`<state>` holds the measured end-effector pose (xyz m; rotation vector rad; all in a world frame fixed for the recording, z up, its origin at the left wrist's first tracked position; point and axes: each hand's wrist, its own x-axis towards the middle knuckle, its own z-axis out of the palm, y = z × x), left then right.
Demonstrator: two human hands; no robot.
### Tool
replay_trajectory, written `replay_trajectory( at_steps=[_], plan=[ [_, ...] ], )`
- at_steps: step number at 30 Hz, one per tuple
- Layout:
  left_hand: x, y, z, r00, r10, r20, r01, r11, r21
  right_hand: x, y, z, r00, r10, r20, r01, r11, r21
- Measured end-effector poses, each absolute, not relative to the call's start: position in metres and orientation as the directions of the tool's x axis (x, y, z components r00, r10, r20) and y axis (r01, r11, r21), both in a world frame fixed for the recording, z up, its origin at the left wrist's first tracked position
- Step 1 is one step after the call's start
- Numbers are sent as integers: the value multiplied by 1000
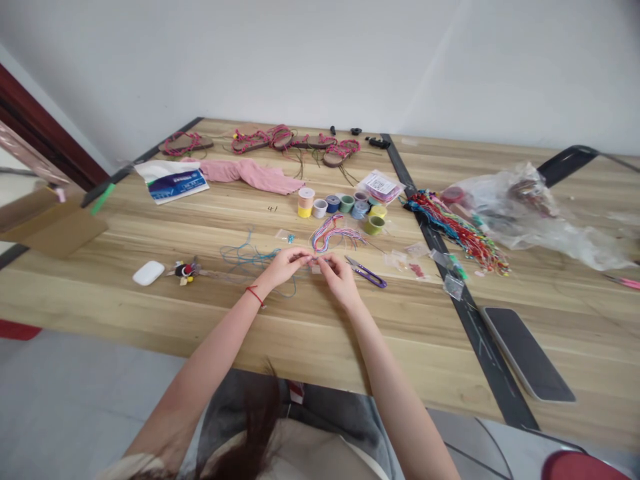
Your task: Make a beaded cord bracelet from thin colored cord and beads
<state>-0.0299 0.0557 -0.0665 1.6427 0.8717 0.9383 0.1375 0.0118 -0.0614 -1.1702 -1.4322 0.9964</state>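
Observation:
My left hand [285, 267] and my right hand [340, 278] meet over the wooden table [320, 333], their fingertips pinching a small pale piece [315, 268] that is too small to identify. Loose blue thread [250, 257] lies under and behind my left hand. Nearest my right hand are purple-handled thread snips [365, 273]. A bundle of pink and blue cords [335, 235] lies just beyond my fingers. Beyond it stands a group of thread spools [335, 205].
Sandals with pink cord [280, 139] and a pink cloth [245, 173] lie at the far edge. On the left are a white earbud case [149, 273] and a keychain [185, 270]. On the right are multicoloured tassels [460, 230], a plastic bag [530, 213] and a phone [525, 353].

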Motion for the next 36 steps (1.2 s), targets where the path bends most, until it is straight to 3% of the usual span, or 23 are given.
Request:
replay_trajectory(
  at_steps=[20,31,36],
  plan=[
    [-31,53,-56,340,923,181,-40,-178,983,142,15,-69,76,963,260,274,231,-934],
    [-29,50,-57,471,877,97,-49,-84,995,142,12,-63,104,956,275,277,238,-931],
    [-26,49,-64,475,874,105,21,-130,991,142,12,-64,69,960,271,250,247,-936]
  ],
)
